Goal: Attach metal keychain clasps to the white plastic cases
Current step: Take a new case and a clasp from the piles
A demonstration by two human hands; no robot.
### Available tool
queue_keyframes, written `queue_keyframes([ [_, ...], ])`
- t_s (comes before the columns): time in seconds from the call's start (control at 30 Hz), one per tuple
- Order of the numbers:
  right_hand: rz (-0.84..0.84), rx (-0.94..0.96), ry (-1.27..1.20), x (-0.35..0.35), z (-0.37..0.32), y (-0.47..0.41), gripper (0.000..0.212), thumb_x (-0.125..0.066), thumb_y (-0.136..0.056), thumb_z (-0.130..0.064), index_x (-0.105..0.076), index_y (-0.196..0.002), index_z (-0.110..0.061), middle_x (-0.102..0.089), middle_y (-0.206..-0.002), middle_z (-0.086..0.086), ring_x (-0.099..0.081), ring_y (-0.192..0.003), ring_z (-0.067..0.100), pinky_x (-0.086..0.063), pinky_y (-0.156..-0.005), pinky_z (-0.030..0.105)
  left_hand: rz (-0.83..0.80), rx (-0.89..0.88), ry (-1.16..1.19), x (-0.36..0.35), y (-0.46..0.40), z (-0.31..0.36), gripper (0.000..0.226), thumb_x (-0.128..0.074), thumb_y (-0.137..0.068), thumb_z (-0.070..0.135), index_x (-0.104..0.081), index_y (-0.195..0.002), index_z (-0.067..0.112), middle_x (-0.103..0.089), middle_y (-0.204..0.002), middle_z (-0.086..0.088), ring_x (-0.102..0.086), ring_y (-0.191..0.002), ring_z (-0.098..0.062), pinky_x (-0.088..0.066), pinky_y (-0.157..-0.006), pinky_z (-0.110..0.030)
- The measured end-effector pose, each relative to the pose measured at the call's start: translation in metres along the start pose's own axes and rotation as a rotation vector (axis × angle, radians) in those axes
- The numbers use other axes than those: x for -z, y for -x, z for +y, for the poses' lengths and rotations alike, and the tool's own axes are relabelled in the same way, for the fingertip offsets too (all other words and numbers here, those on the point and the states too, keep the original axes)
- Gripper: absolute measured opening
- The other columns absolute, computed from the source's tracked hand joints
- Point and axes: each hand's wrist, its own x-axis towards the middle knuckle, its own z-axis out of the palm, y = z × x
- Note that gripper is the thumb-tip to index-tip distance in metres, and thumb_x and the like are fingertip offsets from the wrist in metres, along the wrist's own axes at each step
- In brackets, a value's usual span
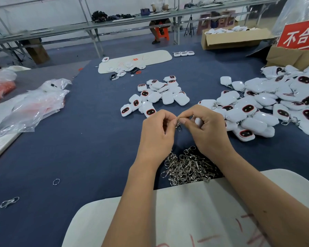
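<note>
Your left grip (159, 130) is pinching a small silver metal keychain clasp (178, 124), while your right grip (206, 127) is pinching its ring and cradling a white plastic case (198, 122) above the blue desk's (89, 139) near edge.

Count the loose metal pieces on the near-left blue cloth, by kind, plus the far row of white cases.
Silver metal split ring: 1
Silver metal keychain clasp: 1
White rounded plastic cases in the far row: 3
Total: 5
</note>
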Motion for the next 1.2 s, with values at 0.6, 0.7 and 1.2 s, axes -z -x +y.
queue_keyframes([
  [0.6,-0.052,-0.233,-0.345,-0.003,0.012,-0.004,0.014,-0.068,-0.098,-0.026,-0.076,-0.086,-0.025,-0.059,-0.059,-0.005,-0.048,-0.052,0.006,-0.041,-0.051,0.018,0.058,-0.073,-0.055,-0.010,-0.001,0.005,0.012,-0.059,-0.100,0.012,-0.063,-0.090,0.016,-0.065,-0.087,0.008,-0.060,-0.083,-0.011,-0.046,-0.069,-0.021],
  [0.7,-0.014,-0.282,-0.308,-0.005,0.011,-0.004,0.022,-0.064,-0.098,-0.039,-0.074,-0.085,-0.024,-0.057,-0.060,0.001,-0.048,-0.053,0.014,-0.043,-0.052,0.031,0.029,-0.042,-0.052,-0.008,-0.001,0.002,0.013,-0.058,-0.100,0.012,-0.063,-0.089,0.018,-0.066,-0.086,0.009,-0.060,-0.083,-0.010,-0.046,-0.069,-0.019],
  [1.2,0.165,-0.318,-0.296,-0.004,0.018,-0.006,0.022,-0.075,-0.092,-0.005,-0.067,-0.112,-0.012,-0.077,-0.092,0.004,-0.073,-0.075,0.011,-0.059,-0.067,0.024,-0.155,0.055,-0.110,-0.007,0.002,-0.001,0.015,-0.054,-0.101,0.015,-0.061,-0.089,0.023,-0.064,-0.086,0.009,-0.060,-0.080,-0.010,-0.051,-0.071,-0.030],
])
